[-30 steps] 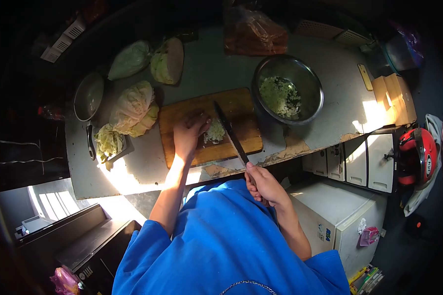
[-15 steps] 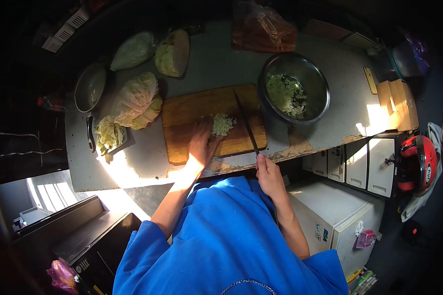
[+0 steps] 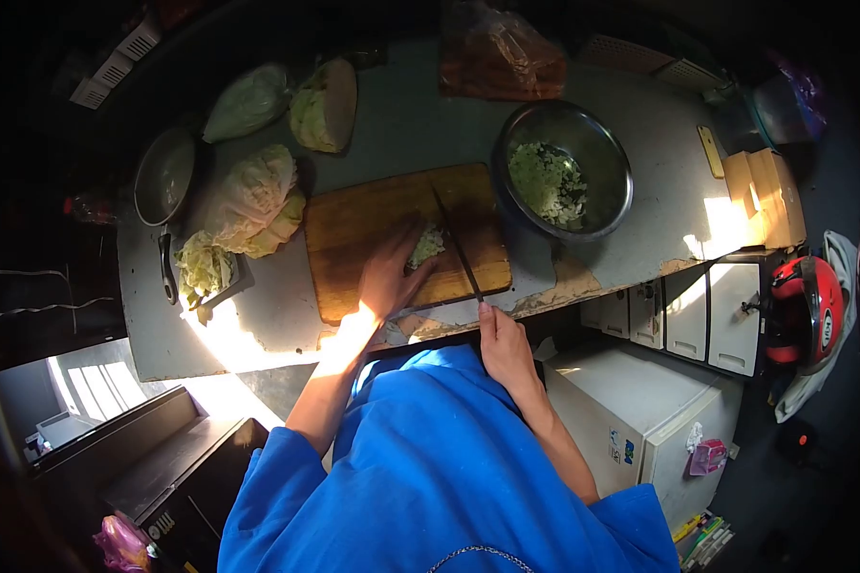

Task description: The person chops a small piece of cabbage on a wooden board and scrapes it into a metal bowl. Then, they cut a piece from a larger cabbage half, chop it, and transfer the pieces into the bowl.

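Note:
A wooden cutting board [image 3: 344,229] lies near the front edge of the table. On it sits a small pile of finely chopped cabbage [image 3: 427,246]. My left hand [image 3: 390,277] rests on the board against the pile's left side, its fingers stretched out and partly in shadow. My right hand [image 3: 505,346] is closed round the handle of a long kitchen knife [image 3: 464,254]. The blade points away from me, just right of the pile. A steel bowl [image 3: 621,191] with more chopped cabbage [image 3: 548,181] stands right of the board.
Left of the board are a partly cut cabbage [image 3: 253,201], loose leaves [image 3: 205,267] and a frying pan [image 3: 165,177]. Behind stand a cabbage half [image 3: 325,107], a bagged cabbage [image 3: 248,102] and a plastic bag [image 3: 502,57]. A phone [image 3: 710,151] and cardboard box [image 3: 772,199] lie far right.
The knife has moved left across the board, closer to the chopped cabbage and my left hand. My left hand now covers more of the pile. The whole view has shifted slightly.

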### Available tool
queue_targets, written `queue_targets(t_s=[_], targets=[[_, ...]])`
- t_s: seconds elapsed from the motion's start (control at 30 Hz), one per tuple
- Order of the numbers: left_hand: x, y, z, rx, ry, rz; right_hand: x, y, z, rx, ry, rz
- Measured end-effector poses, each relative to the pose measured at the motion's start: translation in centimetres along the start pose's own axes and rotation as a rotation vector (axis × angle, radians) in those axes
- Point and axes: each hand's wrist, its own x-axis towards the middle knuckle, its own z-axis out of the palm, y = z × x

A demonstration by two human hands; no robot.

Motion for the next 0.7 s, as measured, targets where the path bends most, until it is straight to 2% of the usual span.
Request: queue_targets(t_s=[0.13,0.2,0.3,0.37,0.47,0.7], targets=[[0.1,-0.3,1.2,0.069,-0.022,0.014,0.4,0.7,0.9,-0.056,0.01,-0.01],[0.2,-0.2,1.5,0.104,0.049,0.09,0.3,0.5,1.3,-0.086,0.006,0.011],[0.3,0.7,1.6,0.102,0.082,0.079,0.3,0.0,1.4,-0.252,-0.012,0.064],[0.4,0.5,2.0,0.141,0.102,0.138,0.9,1.3,1.4,-0.039,-0.02,-0.006],[0.7,0.8,2.0,0.198,0.122,0.193,1.2,1.6,0.8,0.05,-0.063,-0.021],[0.5,1.0,2.1,0.15,0.116,0.188,0.0,0.3,0.8,0.057,0.035,-0.054]])
